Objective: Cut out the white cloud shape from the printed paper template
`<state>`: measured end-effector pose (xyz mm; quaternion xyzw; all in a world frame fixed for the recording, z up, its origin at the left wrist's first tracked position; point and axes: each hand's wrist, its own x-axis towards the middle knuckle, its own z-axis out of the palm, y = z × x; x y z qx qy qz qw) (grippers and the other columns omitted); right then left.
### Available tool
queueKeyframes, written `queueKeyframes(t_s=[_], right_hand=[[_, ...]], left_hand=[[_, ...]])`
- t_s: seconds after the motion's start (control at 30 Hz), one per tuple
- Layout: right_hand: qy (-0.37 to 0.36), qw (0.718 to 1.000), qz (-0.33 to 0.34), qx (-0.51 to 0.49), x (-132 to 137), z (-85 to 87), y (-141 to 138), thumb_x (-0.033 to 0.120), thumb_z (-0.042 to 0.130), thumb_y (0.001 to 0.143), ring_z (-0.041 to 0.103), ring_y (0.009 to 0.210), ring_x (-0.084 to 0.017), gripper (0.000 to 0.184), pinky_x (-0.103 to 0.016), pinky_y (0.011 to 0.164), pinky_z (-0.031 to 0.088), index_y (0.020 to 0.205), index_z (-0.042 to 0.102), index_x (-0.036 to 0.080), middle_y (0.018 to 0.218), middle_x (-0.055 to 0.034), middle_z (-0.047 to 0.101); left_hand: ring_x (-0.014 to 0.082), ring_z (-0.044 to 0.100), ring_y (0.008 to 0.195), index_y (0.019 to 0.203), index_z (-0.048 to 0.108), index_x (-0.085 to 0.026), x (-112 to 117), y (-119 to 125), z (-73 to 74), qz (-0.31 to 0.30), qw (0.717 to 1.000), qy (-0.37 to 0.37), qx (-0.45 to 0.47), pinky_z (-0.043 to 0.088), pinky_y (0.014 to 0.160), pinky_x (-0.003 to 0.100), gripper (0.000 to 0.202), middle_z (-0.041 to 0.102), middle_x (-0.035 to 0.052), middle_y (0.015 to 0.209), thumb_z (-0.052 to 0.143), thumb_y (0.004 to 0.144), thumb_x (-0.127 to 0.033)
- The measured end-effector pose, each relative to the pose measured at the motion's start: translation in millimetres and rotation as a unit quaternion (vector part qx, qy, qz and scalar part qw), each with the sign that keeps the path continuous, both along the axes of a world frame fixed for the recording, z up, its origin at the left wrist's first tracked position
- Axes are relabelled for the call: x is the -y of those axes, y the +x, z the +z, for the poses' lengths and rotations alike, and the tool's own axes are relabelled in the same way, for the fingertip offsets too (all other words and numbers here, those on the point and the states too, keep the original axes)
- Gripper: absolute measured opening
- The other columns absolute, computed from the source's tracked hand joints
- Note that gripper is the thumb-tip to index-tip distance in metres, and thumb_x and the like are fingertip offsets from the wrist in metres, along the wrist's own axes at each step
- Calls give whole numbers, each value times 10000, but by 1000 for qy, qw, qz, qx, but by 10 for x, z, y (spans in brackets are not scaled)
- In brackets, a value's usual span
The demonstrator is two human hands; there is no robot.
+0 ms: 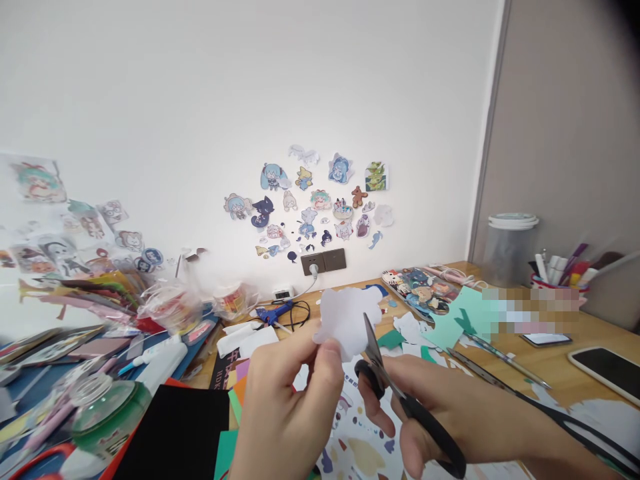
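My left hand [283, 407] pinches a white paper cut-out [345, 317] with a lobed, flower-like edge and holds it up over the wooden desk [550, 367]. My right hand [440, 410] grips black-handled scissors [395, 393], fingers through the loops. The blades point up and touch the paper's right edge. Under both hands lie a printed sheet of coloured shapes [357, 443] and sheets of coloured paper [235, 393].
A blue glue gun [274, 312], a white glue bottle [157, 357], a green-based glass jar [103, 400] and bags of craft supplies crowd the left. Paper scraps, a teal sheet [463, 313], a sticker case [420, 288], a pen cup [563, 270], a lidded jar [510, 250] and a phone [607, 370] lie right. Stickers cover the wall.
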<state>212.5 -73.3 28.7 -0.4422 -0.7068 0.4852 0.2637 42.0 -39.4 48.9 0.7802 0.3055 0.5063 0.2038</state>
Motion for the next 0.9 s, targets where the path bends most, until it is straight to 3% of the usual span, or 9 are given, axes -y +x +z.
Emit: queueKeyframes(t_s=[0.13,0.47,0.9], right_hand=[[4,1000,-1,2,-18,-12,6,258,640,724,415,574,-85,186,-188,489,290,800,478,207,661,56,475],[39,999,13,19,-47,-55,26,494,681,681,412,622,-102,363,-216,535,301,718,484,192,660,52,478],[55,998,17,28,-54,-52,43,505,682,675,413,599,-101,385,-228,552,325,700,456,195,636,56,470]], left_hand=[[54,289,353,493,369,-186,14,14,16,-25,1000,5,9,231,343,171,310,300,-71,392,346,795,-120],[65,295,401,504,329,-188,-1,-17,-18,22,1000,13,-15,250,384,196,308,308,-59,443,344,810,-161],[61,287,405,501,350,-184,19,-9,-24,-17,999,-24,33,245,373,189,312,304,-62,445,367,812,-175]])
